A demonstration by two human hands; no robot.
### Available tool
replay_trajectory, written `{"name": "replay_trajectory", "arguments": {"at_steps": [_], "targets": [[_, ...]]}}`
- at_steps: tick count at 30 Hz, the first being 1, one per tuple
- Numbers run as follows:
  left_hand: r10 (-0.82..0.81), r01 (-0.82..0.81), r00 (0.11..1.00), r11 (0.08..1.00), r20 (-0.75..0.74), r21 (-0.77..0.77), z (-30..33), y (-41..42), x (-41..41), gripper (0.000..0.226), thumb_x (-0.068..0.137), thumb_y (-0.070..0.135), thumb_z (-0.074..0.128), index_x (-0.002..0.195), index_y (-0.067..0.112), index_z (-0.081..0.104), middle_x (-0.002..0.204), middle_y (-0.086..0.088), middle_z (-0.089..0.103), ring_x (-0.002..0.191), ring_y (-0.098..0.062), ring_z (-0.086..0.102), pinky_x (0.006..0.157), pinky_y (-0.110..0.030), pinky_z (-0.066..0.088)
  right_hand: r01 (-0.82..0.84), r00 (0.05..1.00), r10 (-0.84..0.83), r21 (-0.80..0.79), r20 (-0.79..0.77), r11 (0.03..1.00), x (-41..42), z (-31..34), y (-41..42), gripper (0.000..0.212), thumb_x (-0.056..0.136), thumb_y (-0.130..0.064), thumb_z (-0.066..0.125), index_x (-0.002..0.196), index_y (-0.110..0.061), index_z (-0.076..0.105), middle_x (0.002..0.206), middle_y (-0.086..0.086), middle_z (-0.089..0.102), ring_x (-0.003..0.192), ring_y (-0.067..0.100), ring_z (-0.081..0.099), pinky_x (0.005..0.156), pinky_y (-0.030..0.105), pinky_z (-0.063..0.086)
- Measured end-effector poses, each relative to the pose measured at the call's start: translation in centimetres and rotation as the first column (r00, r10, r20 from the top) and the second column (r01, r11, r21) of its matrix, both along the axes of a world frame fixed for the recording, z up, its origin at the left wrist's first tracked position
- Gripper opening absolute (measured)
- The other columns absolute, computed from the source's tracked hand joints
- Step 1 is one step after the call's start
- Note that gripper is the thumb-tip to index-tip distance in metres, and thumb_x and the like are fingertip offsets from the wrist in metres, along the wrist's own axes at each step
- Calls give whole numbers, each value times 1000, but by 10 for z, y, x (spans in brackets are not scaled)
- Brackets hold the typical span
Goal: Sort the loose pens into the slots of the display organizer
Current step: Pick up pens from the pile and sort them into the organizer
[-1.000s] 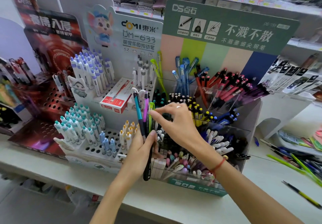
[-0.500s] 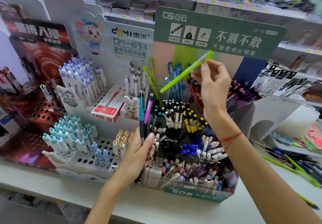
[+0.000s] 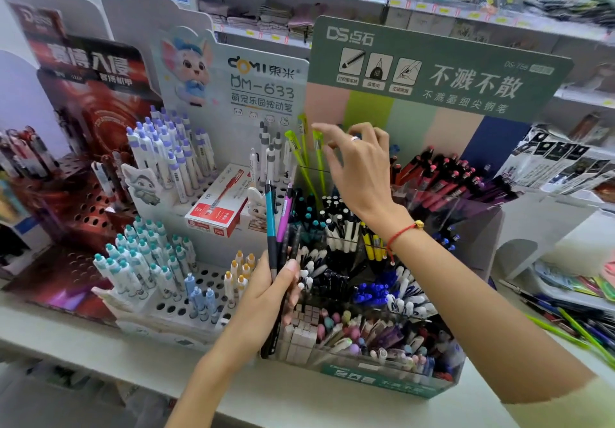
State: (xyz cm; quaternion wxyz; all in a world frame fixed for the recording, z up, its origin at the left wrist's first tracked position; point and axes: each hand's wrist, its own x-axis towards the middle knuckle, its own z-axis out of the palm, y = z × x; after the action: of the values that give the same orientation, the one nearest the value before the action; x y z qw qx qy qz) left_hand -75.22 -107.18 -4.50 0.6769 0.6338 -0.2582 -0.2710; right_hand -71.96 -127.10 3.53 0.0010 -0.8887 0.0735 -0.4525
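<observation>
Right hand [image 3: 357,168] hovers by green pens [image 3: 317,158], fingers relaxed, holding nothing. Left hand [image 3: 269,294] grips teal pen [image 3: 270,214] and purple pen [image 3: 285,214]. Pick one, match colour to slot.

Two display stands share the shelf [image 3: 349,407], with the clear organizer [image 3: 392,381] toward its right front edge and the holed rack [image 3: 186,307] just to its left. A third stand [image 3: 76,168] sits further left, toward the shelf's left end. A small box [image 3: 216,211] lies on the rack's upper tier, behind its front rows of pens. The left hand [image 3: 266,297] holds a bundle of pens [image 3: 278,228] upright before the organizer's left edge. The right hand [image 3: 359,168] hovers over the organizer's back-left slots. Loose pens [image 3: 572,324] lie at the shelf's right end.
</observation>
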Motion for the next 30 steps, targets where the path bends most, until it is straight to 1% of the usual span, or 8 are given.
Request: {"name": "replay_trajectory", "arguments": {"at_steps": [5, 10, 12, 16, 19, 22, 26, 30], "targets": [[-11, 11, 1000, 1000, 2, 1, 2, -2, -2, 15, 99, 23, 43, 97, 8, 46, 61, 3, 47, 50, -5, 45, 45, -18, 40, 57, 998, -57, -154, 4, 986, -6, 9, 5, 27, 88, -21, 60, 113, -15, 66, 104, 4, 67, 106, 27, 51, 91, 36, 32], [-105, 106, 994, 993, 22, -48, 7, -4, -9, 18, 91, 32, 46, 97, 15, 47, 57, 6, 48, 48, -8, 45, 45, -20, 40, -102, 979, 133, 198, -154, 975, -36, 8, 46, 31, 93, -38, 55, 110, -16, 67, 98, -1, 65, 94, 15, 48, 80, 30, 36], [-162, 163, 987, 986, 22, -25, 7, -4, -11, 22, 89, 36, 46, 97, 16, 47, 57, 6, 47, 49, -10, 43, 45, -21, 38, -73, 911, 259, 491, -322, 868, -45, 2, 52, 33, 94, -44, 55, 109, -18, 68, 90, -6, 66, 84, 12, 56, 78, 32, 44], [-230, 230, 972, 973, 46, 10, 3, -2, -16, 25, 89, 39, 47, 105, 20, 50, 68, 4, 46, 56, -9, 43, 46, -19, 36, -13, 881, 411, 856, -235, 517, -55, 4, 40, 27, 86, -31, 70, 106, -15, 62, 86, 0, 72, 72, 10, 64, 69, 21, 49], [-263, 258, 962, 964, 75, 68, 2, -2, -19, 19, 95, 37, 46, 108, 24, 50, 70, 4, 46, 57, -6, 44, 48, -16, 35, -16, 857, 488, 939, -164, 344, -62, 4, 31, 28, 86, -19, 70, 109, -9, 57, 89, 7, 75, 80, 15, 70, 69, 15, 51], [-297, 286, 950, 951, 92, 119, -1, 0, -21, 8, 100, 31, 43, 102, 27, 49, 66, 6, 46, 56, -7, 41, 48, -18, 34, -202, 951, 286, 933, 115, 298, -68, 7, 25, 23, 85, -13, 71, 105, -12, 59, 90, 2, 73, 83, 6, 69, 72, 14, 51], [-218, 215, 976, 971, 23, 105, -4, 8, -22, 13, 101, 25, 42, 109, 17, 48, 64, 7, 45, 54, -7, 40, 45, -19, 33, -381, 896, 31, 731, 443, 566, -73, 18, 17, 22, 84, -11, 73, 99, -12, 56, 83, -6, 66, 76, 4, 66, 75, 18, 52], [-27, 30, 994, 999, -108, 31, -5, 14, -23, 18, 99, 22, 43, 107, 8, 48, 62, 4, 44, 50, -5, 40, 42, -17, 34, -323, 922, 128, 547, 364, 772, -60, 7, 21, 23, 85, -17, 73, 100, -10, 57, 84, 0, 72, 74, 8, 69, 72, 28, 58]]}}
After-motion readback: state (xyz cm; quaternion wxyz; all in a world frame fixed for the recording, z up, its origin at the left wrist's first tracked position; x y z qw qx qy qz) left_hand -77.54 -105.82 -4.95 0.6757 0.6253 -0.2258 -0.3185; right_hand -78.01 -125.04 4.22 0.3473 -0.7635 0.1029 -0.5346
